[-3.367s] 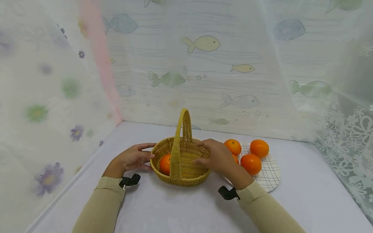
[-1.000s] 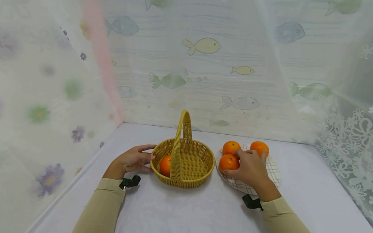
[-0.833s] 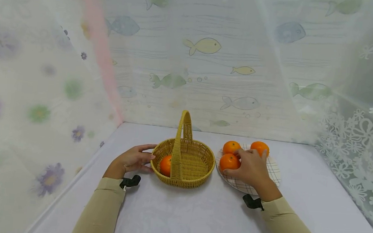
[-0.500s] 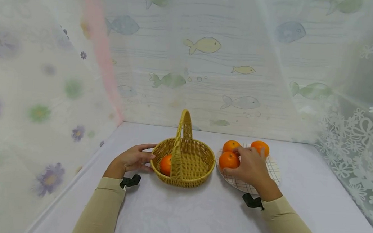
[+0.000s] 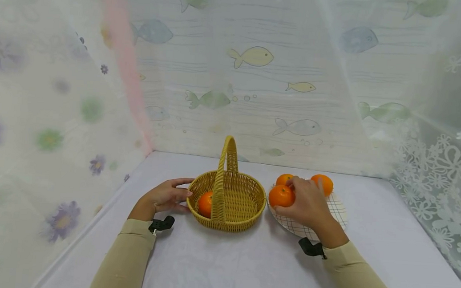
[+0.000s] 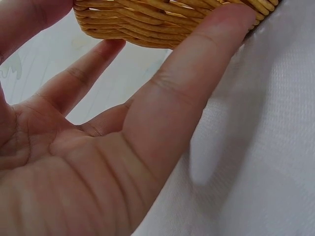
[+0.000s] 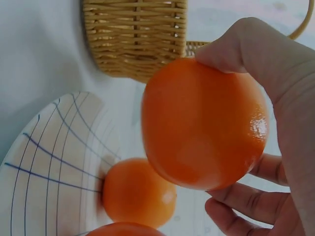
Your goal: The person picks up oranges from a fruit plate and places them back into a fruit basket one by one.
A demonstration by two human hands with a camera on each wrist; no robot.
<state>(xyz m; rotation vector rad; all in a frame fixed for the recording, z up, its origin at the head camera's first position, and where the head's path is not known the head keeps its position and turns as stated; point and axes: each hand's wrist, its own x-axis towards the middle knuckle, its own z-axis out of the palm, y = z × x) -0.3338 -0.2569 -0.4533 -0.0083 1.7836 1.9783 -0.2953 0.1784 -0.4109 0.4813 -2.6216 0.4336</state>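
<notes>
My left hand [image 5: 166, 195] rests against the left end of a yellow wicker basket [image 5: 244, 200], thumb and fingers spread along its outside. In the left wrist view the thumb [image 6: 170, 93] lies nearly straight against the weave. One orange [image 5: 205, 204] sits in the basket's left part, partly behind the handle. My right hand [image 5: 310, 204] pinches another orange [image 7: 204, 123] between thumb and fingers, just above the left side of a plate [image 5: 336, 210]. Two more oranges show on the plate, a back-left orange [image 5: 283, 179] and a back-right orange [image 5: 324, 186]. The hand hides part of the plate.
A white cloth [image 5: 222, 268] covers the table. The basket's arched handle [image 5: 221, 179] stands upright across its middle. The white plate with dark grid lines lies close to the basket's right end. A printed curtain [image 5: 251, 83] hangs behind.
My right hand has moved from over the basket to the plate and taken hold of an orange. Over the last half second that orange has risen slightly leftward. The left hand stays put.
</notes>
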